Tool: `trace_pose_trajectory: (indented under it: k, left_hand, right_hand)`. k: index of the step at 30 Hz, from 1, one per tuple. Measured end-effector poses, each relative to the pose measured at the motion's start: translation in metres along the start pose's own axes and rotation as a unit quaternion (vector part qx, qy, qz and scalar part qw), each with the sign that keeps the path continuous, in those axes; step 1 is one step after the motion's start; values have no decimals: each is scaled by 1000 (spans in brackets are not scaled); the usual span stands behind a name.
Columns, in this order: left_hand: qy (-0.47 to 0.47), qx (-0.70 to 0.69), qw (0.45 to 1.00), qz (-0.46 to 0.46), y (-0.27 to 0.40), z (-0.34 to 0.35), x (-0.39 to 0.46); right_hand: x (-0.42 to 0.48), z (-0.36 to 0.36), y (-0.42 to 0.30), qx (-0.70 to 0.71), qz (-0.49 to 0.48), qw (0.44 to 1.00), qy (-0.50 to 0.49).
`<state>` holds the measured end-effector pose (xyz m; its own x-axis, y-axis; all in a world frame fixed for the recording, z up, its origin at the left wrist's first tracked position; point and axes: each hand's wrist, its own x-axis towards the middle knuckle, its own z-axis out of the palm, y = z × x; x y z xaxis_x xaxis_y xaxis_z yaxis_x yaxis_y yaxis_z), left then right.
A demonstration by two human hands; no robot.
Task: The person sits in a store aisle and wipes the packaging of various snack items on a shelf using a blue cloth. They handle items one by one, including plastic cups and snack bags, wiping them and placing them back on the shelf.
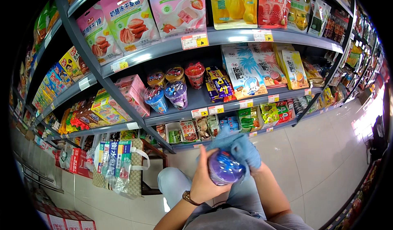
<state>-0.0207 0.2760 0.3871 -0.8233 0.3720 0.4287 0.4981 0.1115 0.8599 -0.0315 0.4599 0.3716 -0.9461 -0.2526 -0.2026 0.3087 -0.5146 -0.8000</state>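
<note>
My left hand (pixel 206 181) grips a purple plastic cup (pixel 225 168) with a clear domed lid and a small blue toy car showing inside. A light blue cloth (pixel 245 150) is bunched in my right hand (pixel 257 168) and touches the cup's right side; the cloth hides most of those fingers. Both hands are above my knees, in front of the shelving. On the middle shelf stand similar domed cups: a blue one (pixel 156 98), another purple one (pixel 177 94), two with golden lids (pixel 175 73) and a red one (pixel 195 75).
Packets of freeze-dried fruit (pixel 130 23) line the shelf above. Coconut-pattern pouches (pixel 244 73) and purple-yellow packets (pixel 218 84) stand right of the cups, pink boxes (pixel 133 93) left. Low trays hold snacks (pixel 188 131). A bag (pixel 115 161) rests on a wooden stool (pixel 153 191) at my left.
</note>
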Motion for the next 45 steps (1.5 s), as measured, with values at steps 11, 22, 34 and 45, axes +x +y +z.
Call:
trace_pose_trajectory:
  k: [11, 22, 34, 45]
  left_hand:
    - [157, 180, 957, 165, -36, 19, 16]
    - [82, 259, 962, 33, -26, -35, 123]
    - [-2, 489, 872, -27, -101, -84, 271]
    - [-68, 454, 885, -72, -125, -89, 280]
  right_hand:
    - [25, 3, 63, 265, 42, 962, 50]
    - [51, -96, 79, 224, 27, 968, 112]
    - [51, -86, 54, 419, 82, 902, -69]
    - [54, -117, 81, 459, 113, 881, -17]
